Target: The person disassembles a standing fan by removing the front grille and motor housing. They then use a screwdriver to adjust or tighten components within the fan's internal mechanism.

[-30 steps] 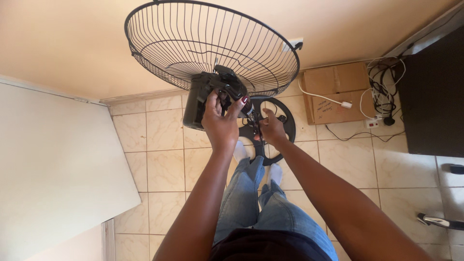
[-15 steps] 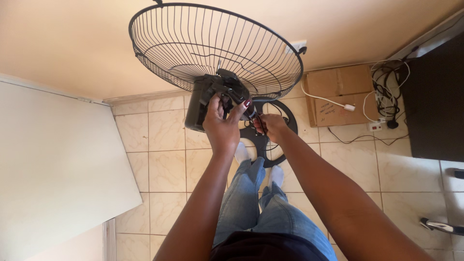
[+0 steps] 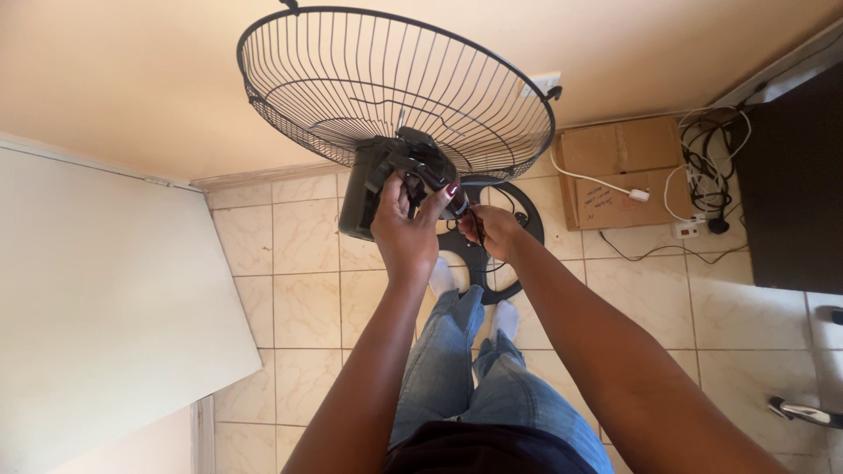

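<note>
Now fan cage (image 3: 395, 88) tilted (perhaps) lower.

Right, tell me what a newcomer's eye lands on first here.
First, the big black wire fan guard filling the top centre, tilted against the beige wall. Just below it both hands meet at the fan's black motor housing: the left hand grips it, and the right hand pinches a thin dark tool beside it. Further right, a cardboard box and tangled cables sit on the tiled floor.
</note>
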